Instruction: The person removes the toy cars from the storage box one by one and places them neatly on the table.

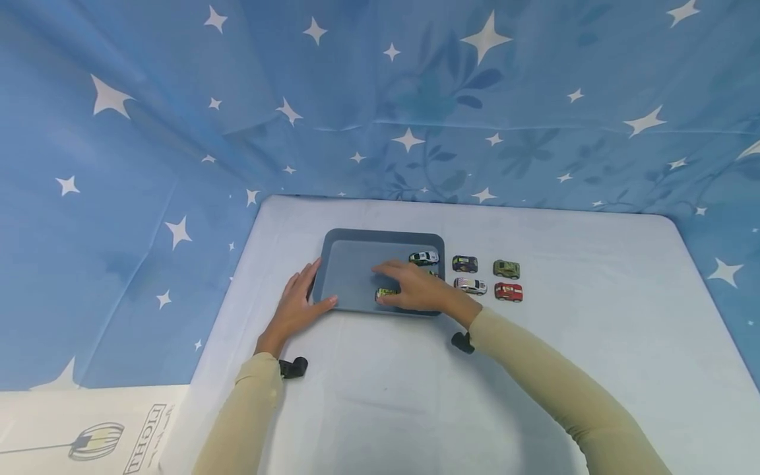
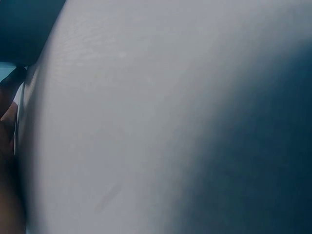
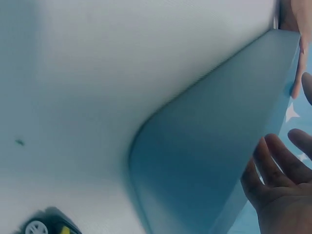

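A grey tray [image 1: 350, 277] lies on the white table, with small toy cars inside. My left hand [image 1: 295, 310] rests against the tray's left side, fingers extended along it and thumb at the near-left corner. Over the tray is my right hand [image 1: 418, 287], its fingers apart and thumb beside a green-yellow toy car [image 1: 385, 294], which the hand partly covers. A white-and-green toy car [image 1: 423, 258] sits by the tray's right wall. Beneath the right hand, another car is mostly hidden. In the right wrist view, the relaxed fingers [image 3: 275, 165] show nothing between them.
To the right of the tray stand a black toy car [image 1: 465, 264], a silver one [image 1: 471, 285], a camouflage-green one [image 1: 506, 268] and a red one [image 1: 508, 292]. A blue star-patterned curtain [image 1: 356, 99] hangs behind and left of the table [image 1: 386, 396].
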A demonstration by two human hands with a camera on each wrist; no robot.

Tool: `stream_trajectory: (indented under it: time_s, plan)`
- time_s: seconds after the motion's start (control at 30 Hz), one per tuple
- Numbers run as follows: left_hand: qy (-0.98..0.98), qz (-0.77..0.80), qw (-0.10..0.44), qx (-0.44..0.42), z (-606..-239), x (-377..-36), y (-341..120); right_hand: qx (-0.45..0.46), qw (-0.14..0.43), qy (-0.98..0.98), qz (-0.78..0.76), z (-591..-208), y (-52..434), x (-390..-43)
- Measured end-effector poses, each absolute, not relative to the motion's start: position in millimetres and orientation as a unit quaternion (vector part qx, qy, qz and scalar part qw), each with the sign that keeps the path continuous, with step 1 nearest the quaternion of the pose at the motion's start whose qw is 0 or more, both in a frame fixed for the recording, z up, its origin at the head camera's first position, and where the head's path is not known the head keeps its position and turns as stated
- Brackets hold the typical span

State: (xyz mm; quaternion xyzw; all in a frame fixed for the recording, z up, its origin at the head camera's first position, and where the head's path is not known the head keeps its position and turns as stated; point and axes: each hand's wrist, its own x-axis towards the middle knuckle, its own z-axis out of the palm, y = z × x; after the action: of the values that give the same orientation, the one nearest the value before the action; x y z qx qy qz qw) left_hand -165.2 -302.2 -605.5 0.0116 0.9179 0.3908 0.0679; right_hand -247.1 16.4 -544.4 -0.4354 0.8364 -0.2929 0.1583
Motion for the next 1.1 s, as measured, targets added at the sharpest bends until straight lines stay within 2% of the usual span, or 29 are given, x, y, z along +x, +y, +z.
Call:
stream_trajectory:
  time_s: [0.37, 1.1]
  plan:
    - [0.916, 0.396, 0.068, 0.011, -604, -164, -303, -0.467, 0.141, 0.828, -0.277, -554, 14, -245]
    - [0.914, 0.401, 0.064, 0.012, -603, -165, -301, -0.476, 0.104, 0.826, -0.282, -561, 13, -243]
